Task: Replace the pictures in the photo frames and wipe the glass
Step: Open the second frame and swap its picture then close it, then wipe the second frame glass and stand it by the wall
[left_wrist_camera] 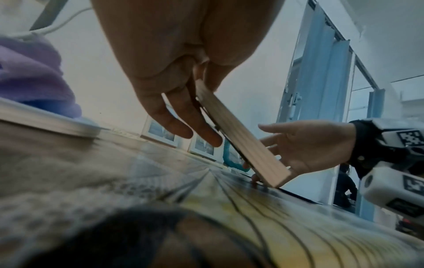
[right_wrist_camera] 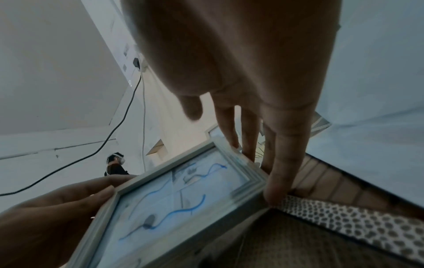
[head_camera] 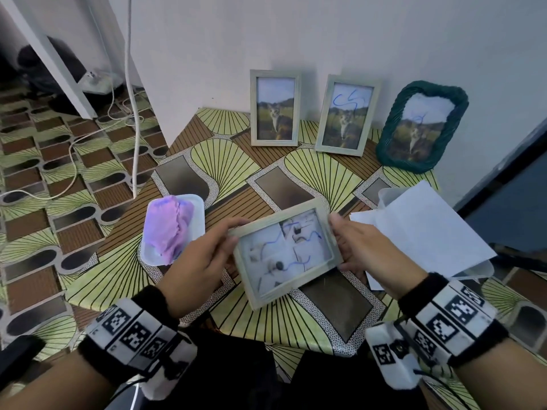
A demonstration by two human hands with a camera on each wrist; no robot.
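Observation:
A pale grey-green photo frame [head_camera: 284,253] with blue scribbles on its glass is held tilted just above the table, glass up. My left hand [head_camera: 220,247] grips its left edge, thumb on the front and fingers beneath. In the left wrist view the frame [left_wrist_camera: 247,145] is seen edge-on between that hand's thumb and fingers [left_wrist_camera: 201,134]. My right hand [head_camera: 344,241] lies against the right edge with straight fingers [right_wrist_camera: 277,174] behind the frame [right_wrist_camera: 179,199] and its thumb clear of it. A purple cloth [head_camera: 168,229] sits in a white tray [head_camera: 196,202] to the left.
Against the wall lean two pale frames [head_camera: 275,108] [head_camera: 346,113] and a green wicker frame [head_camera: 423,125], all with cat pictures, two scribbled in blue. White paper sheets [head_camera: 429,229] lie at the right. Cables [head_camera: 133,119] trail over the floor on the left.

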